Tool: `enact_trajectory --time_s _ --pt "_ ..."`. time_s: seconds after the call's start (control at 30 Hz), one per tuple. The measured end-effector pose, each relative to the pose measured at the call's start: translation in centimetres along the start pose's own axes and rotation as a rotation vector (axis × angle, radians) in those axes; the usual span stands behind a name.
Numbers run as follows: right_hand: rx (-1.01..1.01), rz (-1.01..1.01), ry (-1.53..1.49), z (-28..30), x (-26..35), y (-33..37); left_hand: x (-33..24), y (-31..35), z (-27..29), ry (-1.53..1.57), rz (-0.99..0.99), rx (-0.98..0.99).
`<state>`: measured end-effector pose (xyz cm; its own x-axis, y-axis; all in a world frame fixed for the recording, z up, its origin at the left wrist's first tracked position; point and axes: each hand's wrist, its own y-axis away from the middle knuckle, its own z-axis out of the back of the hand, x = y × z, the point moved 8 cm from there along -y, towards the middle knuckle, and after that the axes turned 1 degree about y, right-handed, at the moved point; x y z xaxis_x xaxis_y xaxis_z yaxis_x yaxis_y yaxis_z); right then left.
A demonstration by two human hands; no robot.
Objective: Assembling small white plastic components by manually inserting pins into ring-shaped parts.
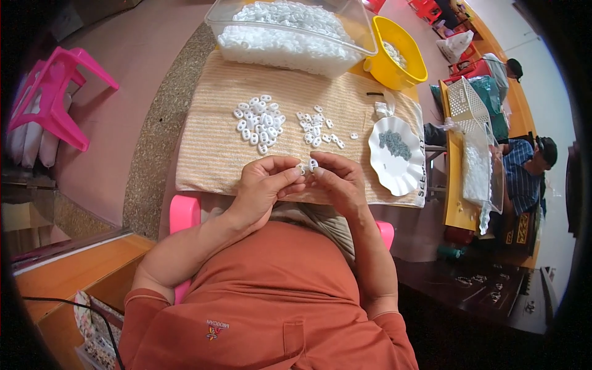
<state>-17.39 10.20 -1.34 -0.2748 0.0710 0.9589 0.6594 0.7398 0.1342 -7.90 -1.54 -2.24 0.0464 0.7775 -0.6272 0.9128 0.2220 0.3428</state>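
My left hand (266,183) and my right hand (340,182) meet at the towel's near edge, fingertips pinched. Between the right thumb and forefinger is a white oval plastic piece with two holes (312,164). A smaller white plastic piece (301,168) shows at the left fingertips, partly covered by them. Beyond my hands lies a pile of larger white oval pieces (261,123), and to its right a group of smaller white pieces (314,127). A white wavy-rimmed plate (396,179) at the right carries a heap of small grey-green parts (394,144), too small to name.
A striped towel (213,117) covers the table. At its far side stand a clear bin (364,46) of white pieces and a yellow basin (414,65). Left is a pink stool (58,92). Another person (523,172) sits at a table on the right.
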Motion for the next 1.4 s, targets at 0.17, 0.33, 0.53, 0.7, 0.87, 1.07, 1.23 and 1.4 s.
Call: enact_trajectory --time_s 0.17,0.33,0.53,0.7,0.87,1.07,1.23,1.4 --pt "0.015 -0.005 -0.017 0.02 -0.12 0.02 0.0 -0.02 0.06 -0.016 0.0 -0.004" --pt "0.012 -0.004 -0.028 -0.05 -0.04 0.07 0.09 -0.03 0.11 -0.013 0.006 -0.006" --pt "0.012 -0.006 -0.024 -0.09 0.08 0.09 0.18 -0.04 0.12 -0.033 0.02 0.015" --pt "0.003 -0.007 -0.008 -0.14 0.25 0.17 0.21 -0.05 0.15 -0.038 0.026 0.014" --pt "-0.009 -0.011 0.033 -0.22 0.45 0.18 0.32 -0.11 0.29 -0.036 0.028 0.012" --pt "-0.02 -0.002 0.055 -0.17 0.55 0.21 0.42 -0.12 0.36 -0.048 0.023 0.006" --pt "-0.007 0.015 0.056 -0.08 0.49 0.14 0.37 -0.1 0.36 -0.06 0.028 0.001" --pt "-0.011 0.015 0.094 0.04 0.52 0.12 0.29 -0.09 0.37 -0.075 0.022 -0.006"
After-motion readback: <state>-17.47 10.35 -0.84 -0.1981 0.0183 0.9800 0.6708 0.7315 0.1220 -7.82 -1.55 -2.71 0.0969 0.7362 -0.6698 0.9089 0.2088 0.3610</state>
